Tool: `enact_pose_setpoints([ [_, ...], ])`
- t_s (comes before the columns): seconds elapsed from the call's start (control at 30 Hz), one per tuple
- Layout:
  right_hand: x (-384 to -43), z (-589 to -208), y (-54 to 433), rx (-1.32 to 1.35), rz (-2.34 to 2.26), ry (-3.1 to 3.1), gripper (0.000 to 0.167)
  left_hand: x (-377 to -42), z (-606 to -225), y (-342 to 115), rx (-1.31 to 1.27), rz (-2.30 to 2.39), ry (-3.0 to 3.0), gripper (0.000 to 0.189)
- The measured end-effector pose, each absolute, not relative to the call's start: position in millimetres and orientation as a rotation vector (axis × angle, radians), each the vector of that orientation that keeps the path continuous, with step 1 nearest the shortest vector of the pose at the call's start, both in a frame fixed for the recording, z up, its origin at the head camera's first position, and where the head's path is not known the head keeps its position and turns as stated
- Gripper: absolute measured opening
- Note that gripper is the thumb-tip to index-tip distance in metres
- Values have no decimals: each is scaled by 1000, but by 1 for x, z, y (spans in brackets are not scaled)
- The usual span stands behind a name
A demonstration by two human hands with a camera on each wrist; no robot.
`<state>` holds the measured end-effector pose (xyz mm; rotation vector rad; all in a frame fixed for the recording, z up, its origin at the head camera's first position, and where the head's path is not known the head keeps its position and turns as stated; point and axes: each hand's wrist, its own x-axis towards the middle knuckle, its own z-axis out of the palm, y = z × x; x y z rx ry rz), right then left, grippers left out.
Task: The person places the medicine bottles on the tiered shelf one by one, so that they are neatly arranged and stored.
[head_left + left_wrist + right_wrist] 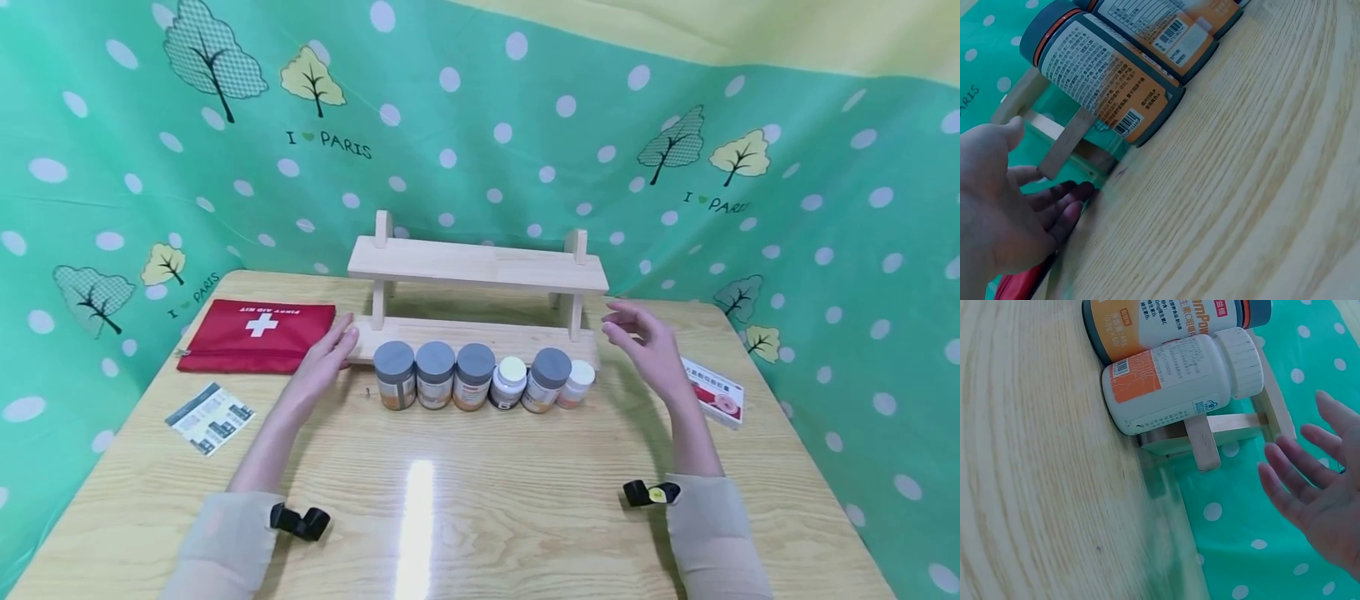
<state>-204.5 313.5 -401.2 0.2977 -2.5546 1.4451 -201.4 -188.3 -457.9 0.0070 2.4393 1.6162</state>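
A two-tier wooden shelf stands at the back of the table. My left hand is at the left end of its lower tier, fingers loosely extended; whether they touch the wood I cannot tell. Just off the shelf's right end, my right hand hovers with relaxed fingers, holding nothing. In front of the lower tier stands a row of upright bottles: several grey-lidded jars, a small white-capped dark bottle and a white bottle at the right end. The right wrist view shows this white bottle close up.
A red first aid kit pouch lies left of the shelf, close by my left hand. In front of it is a printed card. A white and red medicine box lies right of my right forearm. Green dotted cloth hangs behind the table.
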Motion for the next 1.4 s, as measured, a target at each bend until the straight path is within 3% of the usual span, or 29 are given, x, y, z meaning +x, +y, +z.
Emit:
enact_pose_setpoints([
  [0.9,-203,-404,317,760,1518,-2993,67,-202,-466,-196,60,1598,2354,69],
  [1.4,-203,-407,313,805,1359,-3048,62,-204,-466,-195,28,1594,2320,67],
])
